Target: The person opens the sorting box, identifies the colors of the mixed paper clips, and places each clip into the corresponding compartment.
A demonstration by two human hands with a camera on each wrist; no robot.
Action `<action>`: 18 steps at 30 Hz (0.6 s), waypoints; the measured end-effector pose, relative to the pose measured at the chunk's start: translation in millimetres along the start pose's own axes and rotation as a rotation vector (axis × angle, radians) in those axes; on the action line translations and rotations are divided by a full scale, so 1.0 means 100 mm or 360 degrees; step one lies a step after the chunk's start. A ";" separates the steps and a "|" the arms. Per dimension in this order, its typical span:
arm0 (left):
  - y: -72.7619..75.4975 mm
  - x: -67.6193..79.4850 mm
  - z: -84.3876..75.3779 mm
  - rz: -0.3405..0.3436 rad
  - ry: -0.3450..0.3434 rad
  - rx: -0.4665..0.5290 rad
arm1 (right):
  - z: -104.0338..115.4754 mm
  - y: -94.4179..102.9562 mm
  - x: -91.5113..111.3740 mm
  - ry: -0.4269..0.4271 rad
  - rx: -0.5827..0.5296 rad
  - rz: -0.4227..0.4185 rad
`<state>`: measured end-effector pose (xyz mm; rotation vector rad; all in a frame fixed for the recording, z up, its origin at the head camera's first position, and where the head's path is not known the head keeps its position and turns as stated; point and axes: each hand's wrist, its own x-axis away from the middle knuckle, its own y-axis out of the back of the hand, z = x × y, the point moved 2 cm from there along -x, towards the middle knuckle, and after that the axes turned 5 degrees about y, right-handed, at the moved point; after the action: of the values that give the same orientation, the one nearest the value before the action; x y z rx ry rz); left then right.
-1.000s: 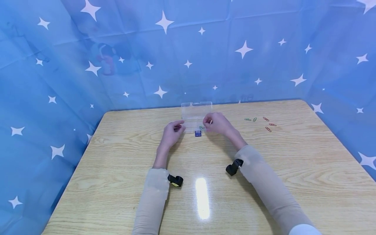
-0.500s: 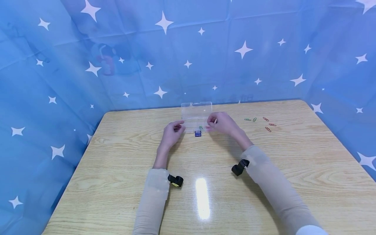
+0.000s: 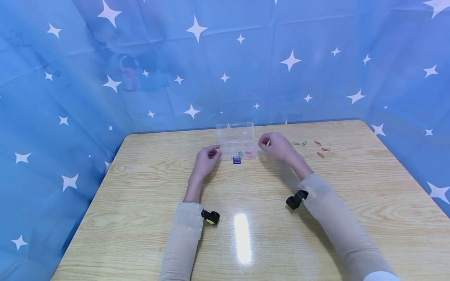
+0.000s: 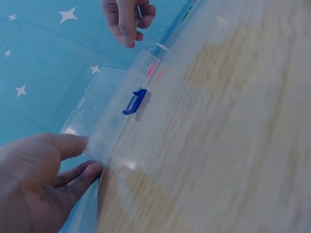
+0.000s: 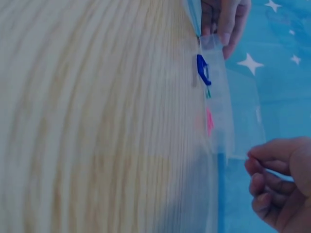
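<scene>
Nearby, a blue latch (image 3: 237, 160) juts from the front of a clear box (image 3: 228, 150), whose left end the left hand (image 3: 207, 160) pinches between thumb and fingers. Inside, away from that grip, pink pieces (image 3: 250, 153) lie right of green (image 3: 240, 153); off the box's right end hovers the right hand (image 3: 276, 146), loosely curled, then loose green clips (image 3: 296, 143) and red clips (image 3: 325, 150), with the raised lid (image 3: 234, 133) behind the box
</scene>
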<state>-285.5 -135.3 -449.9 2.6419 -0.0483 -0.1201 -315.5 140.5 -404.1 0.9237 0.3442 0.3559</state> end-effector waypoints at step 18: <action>-0.01 0.00 0.01 -0.0016 0.0002 -0.0012 | -0.37 0.36 0.18 -0.0064 0.0066 -0.0037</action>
<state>-286.1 -135.0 -451.4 2.6352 -0.0343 -0.1214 -321.4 194.6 -397.7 0.9658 0.3262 0.3090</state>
